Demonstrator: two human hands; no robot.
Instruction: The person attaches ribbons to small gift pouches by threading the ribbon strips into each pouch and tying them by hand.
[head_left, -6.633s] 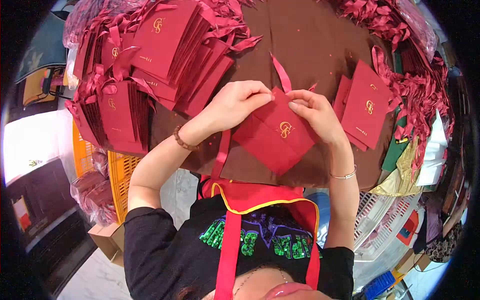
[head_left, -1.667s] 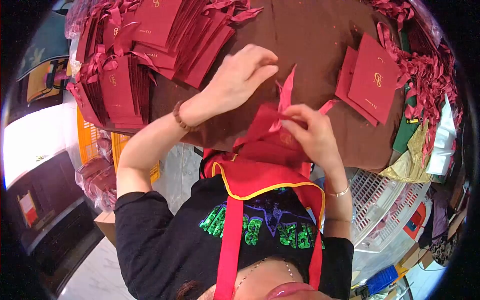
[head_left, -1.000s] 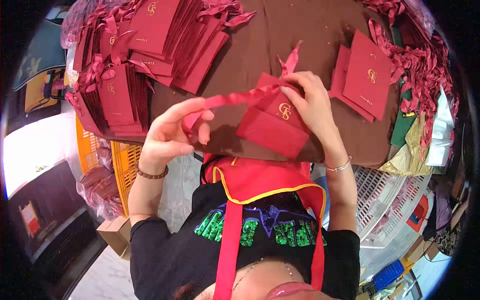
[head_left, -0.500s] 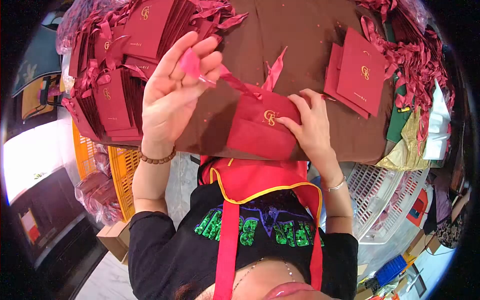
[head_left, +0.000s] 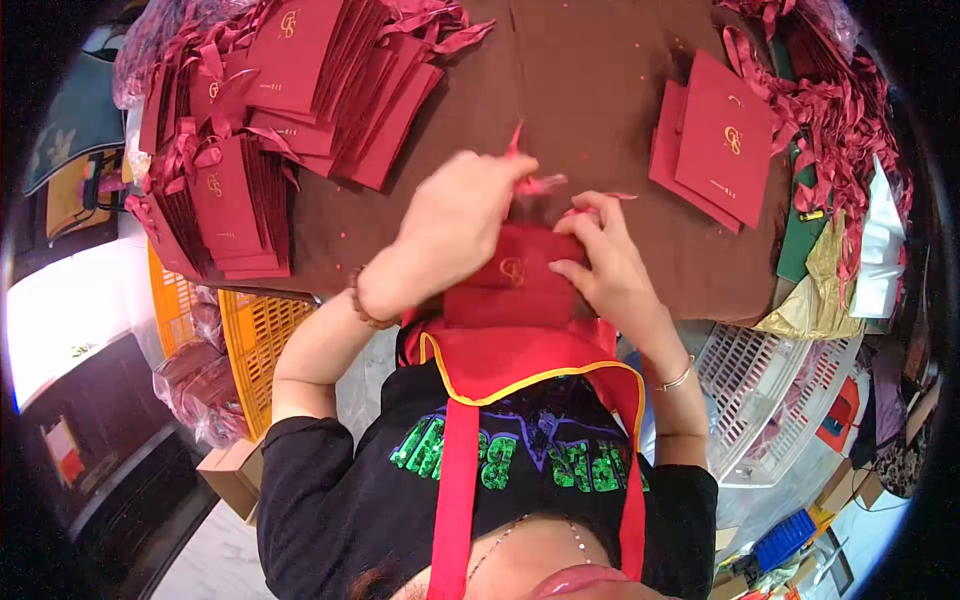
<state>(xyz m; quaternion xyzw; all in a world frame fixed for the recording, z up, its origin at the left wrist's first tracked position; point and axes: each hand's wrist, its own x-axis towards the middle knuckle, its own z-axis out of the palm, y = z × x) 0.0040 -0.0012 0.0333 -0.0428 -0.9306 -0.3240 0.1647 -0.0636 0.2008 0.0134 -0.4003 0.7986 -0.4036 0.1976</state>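
Observation:
A small dark red gift bag with gold letters lies at the table's near edge, in front of my apron. My left hand, smeared by motion, reaches across above the bag's top left, its fingers closed on the red ribbon. The exact grip of its fingertips is blurred. On the bag's right side rests my right hand, the thumb near the gold letters and the curled fingers at the upper right corner, pinching ribbon there. A ribbon end sticks out past these fingers.
Stacked red bags with ribbons stand on the left of the brown-covered table. Two red bags lie at the right, beside a heap of ribbons. Orange crates and a white basket sit below the table edge.
My left hand has swung from the raised left position down and right over the bag, carrying the ribbon. My right fingers have curled in at the bag's upper corner. The bag has shifted slightly left.

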